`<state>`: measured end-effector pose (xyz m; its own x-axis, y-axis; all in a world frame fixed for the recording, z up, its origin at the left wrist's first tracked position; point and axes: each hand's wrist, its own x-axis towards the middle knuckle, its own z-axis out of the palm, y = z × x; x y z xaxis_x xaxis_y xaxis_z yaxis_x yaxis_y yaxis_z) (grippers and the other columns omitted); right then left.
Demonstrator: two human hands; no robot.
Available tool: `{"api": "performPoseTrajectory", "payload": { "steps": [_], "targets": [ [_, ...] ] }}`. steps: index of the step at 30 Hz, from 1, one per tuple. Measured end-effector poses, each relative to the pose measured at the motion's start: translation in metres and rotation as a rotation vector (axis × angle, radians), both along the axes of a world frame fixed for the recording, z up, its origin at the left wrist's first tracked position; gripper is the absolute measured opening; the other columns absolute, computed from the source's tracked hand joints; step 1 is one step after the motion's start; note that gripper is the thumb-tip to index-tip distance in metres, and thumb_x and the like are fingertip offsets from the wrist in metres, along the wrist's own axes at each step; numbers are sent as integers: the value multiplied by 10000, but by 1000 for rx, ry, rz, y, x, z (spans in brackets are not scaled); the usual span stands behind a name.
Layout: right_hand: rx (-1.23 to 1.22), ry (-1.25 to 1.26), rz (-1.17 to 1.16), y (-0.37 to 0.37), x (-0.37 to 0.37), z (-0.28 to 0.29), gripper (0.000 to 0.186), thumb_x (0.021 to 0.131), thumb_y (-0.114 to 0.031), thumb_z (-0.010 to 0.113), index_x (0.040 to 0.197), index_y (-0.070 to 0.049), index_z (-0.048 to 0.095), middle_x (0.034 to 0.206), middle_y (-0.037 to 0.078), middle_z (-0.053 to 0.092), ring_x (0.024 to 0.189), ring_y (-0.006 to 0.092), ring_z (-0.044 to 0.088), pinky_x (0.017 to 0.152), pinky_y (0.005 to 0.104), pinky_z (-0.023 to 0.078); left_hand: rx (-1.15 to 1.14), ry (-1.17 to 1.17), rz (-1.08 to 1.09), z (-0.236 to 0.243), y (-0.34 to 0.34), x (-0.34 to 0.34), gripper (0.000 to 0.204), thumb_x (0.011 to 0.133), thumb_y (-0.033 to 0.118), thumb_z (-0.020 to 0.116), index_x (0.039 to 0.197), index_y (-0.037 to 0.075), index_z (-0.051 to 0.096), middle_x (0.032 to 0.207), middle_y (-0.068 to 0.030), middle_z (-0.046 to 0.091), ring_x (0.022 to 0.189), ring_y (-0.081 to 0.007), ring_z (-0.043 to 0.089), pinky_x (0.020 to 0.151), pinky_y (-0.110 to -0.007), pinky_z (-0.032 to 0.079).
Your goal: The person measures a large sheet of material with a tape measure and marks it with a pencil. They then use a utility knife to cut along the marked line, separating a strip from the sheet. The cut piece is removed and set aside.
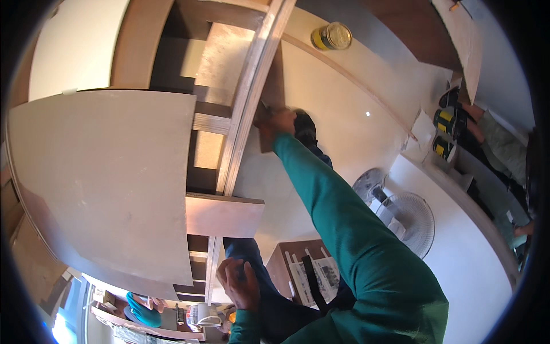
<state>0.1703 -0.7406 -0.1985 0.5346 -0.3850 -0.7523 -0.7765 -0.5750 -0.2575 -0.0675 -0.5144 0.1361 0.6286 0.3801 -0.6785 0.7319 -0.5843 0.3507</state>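
- The right hand [279, 121], on a green-sleeved arm, reached up and pressed a small brown block [264, 135] against a pale wooden strip [246, 109].
- The left hand [239, 284] hung low, fingers curled, near a plywood panel [103, 183].
- A yellow tin [331, 36] sat above.

A large matt, smooth plywood panel [103, 183] is seen at the left of the frame. A pale wooden batten [247, 97], lightly grained, is shown at upper centre. A glossy metal tin [331, 36] is seen at the top. The sleeve [344, 229] is of matt green cloth.
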Motion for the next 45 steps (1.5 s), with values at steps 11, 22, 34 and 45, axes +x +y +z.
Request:
{"api": "performPoseTrajectory", "payload": {
  "steps": [11,22,34,45],
  "targets": [
    [-63,-208,400,-134,-48,162,601,706,-461,915,956,60,751,1038,280,774,994,397,759,886,480,572,-9,-124,-126,13,2,-23,177,924,152,705,1087,89,677,1189,-109,614,1147,-358,603,897,-478,568],
    [385,170,-180,-173,-117,415,466,918,-405,702,1097,24,728,840,94,731,708,202,679,663,347,560,-50,-135,-86,13,15,-46,197,961,176,654,1121,62,650,1186,-130,568,1152,-348,590,915,-484,572],
    [279,226,-69,-143,-200,609,563,875,-415,696,1131,84,737,1047,143,717,956,263,668,862,397,540,-62,-156,-30,17,53,-43,235,948,141,617,1141,9,639,1211,-161,576,1202,-346,580,891,-459,605],
    [316,-17,71,-92,-213,644,547,851,-347,701,1176,93,681,1128,162,690,1019,276,639,918,409,514,-93,-246,86,15,77,-58,245,931,141,633,1141,15,623,1213,-170,570,1200,-364,571,926,-476,582]
  ]
}}
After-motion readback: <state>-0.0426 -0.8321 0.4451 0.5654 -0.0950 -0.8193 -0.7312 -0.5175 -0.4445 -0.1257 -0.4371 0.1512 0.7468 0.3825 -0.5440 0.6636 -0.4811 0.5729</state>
